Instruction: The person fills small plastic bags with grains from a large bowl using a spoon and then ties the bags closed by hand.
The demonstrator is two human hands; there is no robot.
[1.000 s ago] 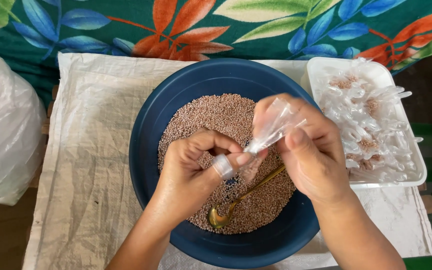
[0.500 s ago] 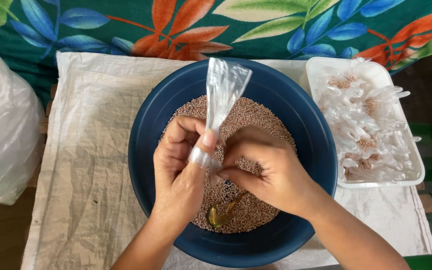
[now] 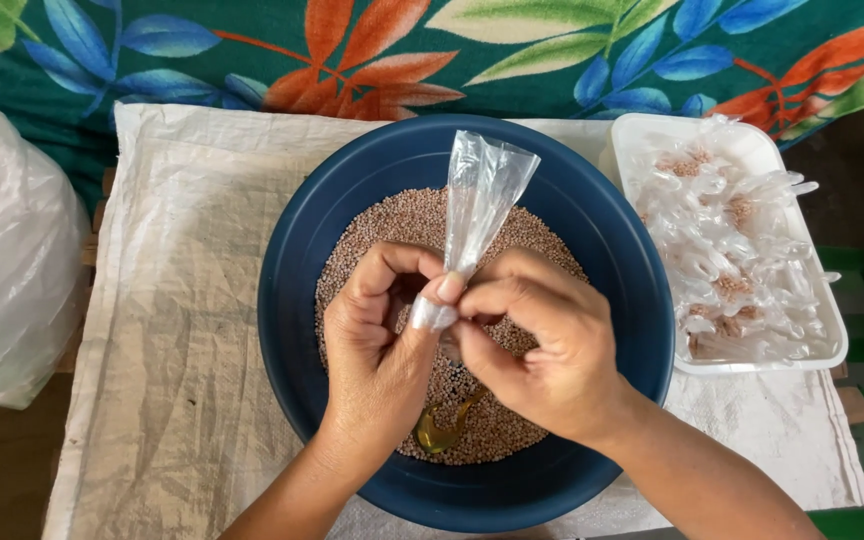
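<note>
Over a dark blue bowl (image 3: 302, 250) full of small pinkish-brown grains (image 3: 422, 225), the left hand (image 3: 377, 345) and right hand (image 3: 542, 350) pinch a small clear plastic bag (image 3: 482, 195) at its twisted neck (the open end points upward). A golden spoon (image 3: 442, 425) lies in the grains. A white tray (image 3: 832, 340) of filled bags stands just beside the bowl.
</note>
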